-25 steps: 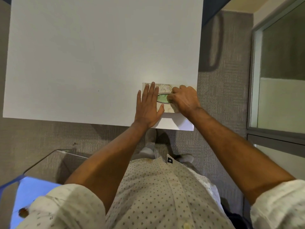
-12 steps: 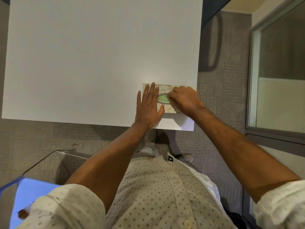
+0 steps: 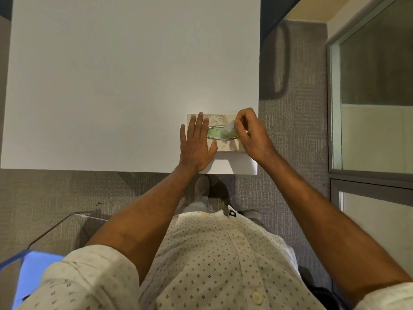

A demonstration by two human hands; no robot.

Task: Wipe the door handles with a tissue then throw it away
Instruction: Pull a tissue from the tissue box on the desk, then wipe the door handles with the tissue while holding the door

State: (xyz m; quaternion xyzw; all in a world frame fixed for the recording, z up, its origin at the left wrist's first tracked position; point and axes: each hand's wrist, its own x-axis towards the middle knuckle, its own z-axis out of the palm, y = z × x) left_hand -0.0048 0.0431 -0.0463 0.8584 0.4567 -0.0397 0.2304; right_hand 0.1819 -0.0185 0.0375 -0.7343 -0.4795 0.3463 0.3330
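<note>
A beige patterned tissue box [image 3: 220, 120] with a green oval opening lies near the front right corner of the white table [image 3: 111, 86]. My left hand [image 3: 196, 144] lies flat on the box's left end, fingers spread, pressing it down. My right hand [image 3: 251, 133] pinches a white tissue [image 3: 230, 127] that rises partway out of the opening. No door handle is in view.
Grey carpet surrounds the table. A glass partition with a grey frame [image 3: 330, 108] stands at the right. A clear container with a blue part [image 3: 33, 265] sits at the lower left, by my left elbow. My feet [image 3: 202, 186] stand under the table's front edge.
My right hand has lifted from the opening and drawn a tissue partway out. My left hand has stayed flat on the box.
</note>
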